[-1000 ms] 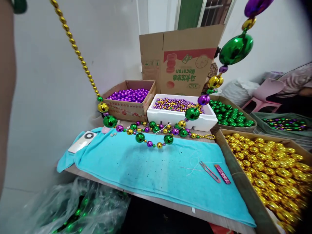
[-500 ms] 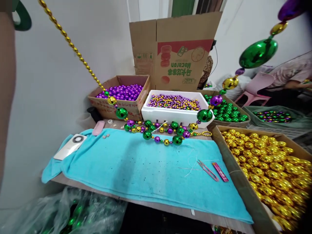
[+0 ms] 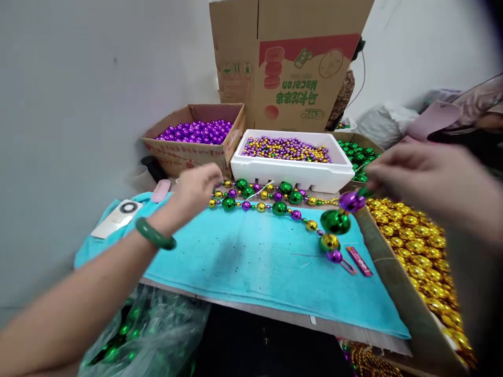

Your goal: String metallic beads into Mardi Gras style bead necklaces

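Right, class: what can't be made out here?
Head view:
Exact grip of the right hand on the strand: motion blur.
Whether the left hand holds the strand: its fingers hide that.
Blades of the snips: behind the strand.
Some gold beads: behind the right arm.
Person: cut off by the right edge.
Print on the packet: too small.

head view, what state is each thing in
purple bead box: open, beads inside
white foam box: open, beads inside
gold bead box: open, beads inside
macaron cardboard: upright, print inverted
blue towel: spread out
front bead strand: partly lifted
right hand: holding strand
left hand: grip unclear
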`<state>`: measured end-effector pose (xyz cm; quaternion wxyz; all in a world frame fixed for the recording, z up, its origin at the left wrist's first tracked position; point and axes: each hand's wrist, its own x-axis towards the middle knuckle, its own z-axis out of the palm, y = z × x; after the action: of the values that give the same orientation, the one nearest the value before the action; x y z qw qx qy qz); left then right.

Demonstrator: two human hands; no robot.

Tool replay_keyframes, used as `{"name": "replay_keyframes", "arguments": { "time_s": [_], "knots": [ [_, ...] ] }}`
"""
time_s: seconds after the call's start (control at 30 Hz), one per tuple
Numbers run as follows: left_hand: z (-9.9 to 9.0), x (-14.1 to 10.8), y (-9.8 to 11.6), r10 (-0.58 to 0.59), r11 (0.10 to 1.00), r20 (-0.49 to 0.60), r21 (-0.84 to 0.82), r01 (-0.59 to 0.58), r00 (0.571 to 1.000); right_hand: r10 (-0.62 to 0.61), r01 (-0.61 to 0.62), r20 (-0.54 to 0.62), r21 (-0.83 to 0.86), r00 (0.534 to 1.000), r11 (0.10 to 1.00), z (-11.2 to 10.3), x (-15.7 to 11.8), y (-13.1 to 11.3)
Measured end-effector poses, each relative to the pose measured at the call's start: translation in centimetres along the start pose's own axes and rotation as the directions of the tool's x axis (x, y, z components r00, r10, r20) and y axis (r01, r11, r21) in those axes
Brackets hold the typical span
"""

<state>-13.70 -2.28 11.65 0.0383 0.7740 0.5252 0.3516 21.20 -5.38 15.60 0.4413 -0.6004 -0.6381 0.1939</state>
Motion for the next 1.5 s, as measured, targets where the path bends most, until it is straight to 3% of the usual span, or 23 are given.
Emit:
{"name": "replay_keyframes", "arguments": {
  "time_s": [0.07, 0.17, 0.23, 0.37, 0.43, 0.5, 0.63, 0.7, 0.87, 1.0, 1.17, 1.27, 1.5],
  "knots": [
    [4.1, -3.3, 0.0, -0.058, 0.994, 0.090, -0.087, 0.066, 0.994, 0.088, -0.083, 0.184, -0.036, 0.979, 0.996, 3.3, -2.0, 1.0],
    [8.4, -6.3, 0.3, -0.143, 0.972, 0.195, -0.160, 0.175, 0.970, 0.016, -0.100, 0.418, 0.180, 0.908, 0.978, 8.9, -5.1, 3.0],
    [10.2, -7.4, 0.4, -0.205, 0.943, 0.229, -0.215, 0.255, 0.952, -0.020, -0.150, 0.488, 0.306, 0.873, 0.940, 12.0, -6.7, 4.1],
    [11.6, -8.6, 0.9, -0.287, 0.863, 0.273, -0.343, 0.372, 0.918, -0.049, -0.224, 0.461, 0.518, 0.886, 0.825, 16.2, -8.4, 5.0],
    [11.5, -9.0, 1.2, -0.286, 0.840, 0.303, -0.377, 0.390, 0.909, -0.041, -0.251, 0.442, 0.582, 0.896, 0.773, 17.6, -8.7, 5.2],
    [11.1, -9.2, 1.6, -0.260, 0.839, 0.337, -0.385, 0.384, 0.905, -0.028, -0.316, 0.480, 0.618, 0.877, 0.720, 18.7, -8.6, 5.4],
    [10.1, -9.5, 2.0, -0.204, 0.856, 0.366, -0.383, 0.347, 0.908, 0.056, -0.531, 0.622, 0.615, 0.781, 0.583, 20.0, -8.2, 5.8],
    [9.8, -9.6, 1.9, -0.187, 0.867, 0.380, -0.369, 0.333, 0.906, 0.124, -0.593, 0.636, 0.606, 0.761, 0.531, 20.2, -7.9, 5.9],
    [9.7, -10.0, 1.5, -0.184, 0.907, 0.412, -0.279, 0.316, 0.892, 0.204, -0.623, 0.638, 0.546, 0.743, 0.560, 20.3, -7.4, 5.4],
    [9.5, -9.9, 1.4, -0.151, 0.939, 0.423, -0.220, 0.263, 0.893, 0.213, -0.644, 0.683, 0.471, 0.699, 0.603, 20.3, -7.4, 5.0],
    [9.0, -9.8, 1.4, -0.178, 0.905, 0.402, -0.292, 0.310, 0.898, 0.171, -0.750, 0.773, 0.497, 0.611, 0.437, 20.3, -7.4, 5.4],
    [8.9, -9.8, 1.5, -0.228, 0.867, 0.399, -0.331, 0.372, 0.888, 0.139, -0.772, 0.789, 0.520, 0.598, 0.365, 20.3, -7.4, 5.8],
    [9.8, -10.4, 1.1, -0.276, 0.835, 0.330, -0.382, 0.395, 0.903, 0.159, -0.746, 0.772, 0.506, 0.616, 0.433, 20.5, -7.5, 5.8]
  ]
}}
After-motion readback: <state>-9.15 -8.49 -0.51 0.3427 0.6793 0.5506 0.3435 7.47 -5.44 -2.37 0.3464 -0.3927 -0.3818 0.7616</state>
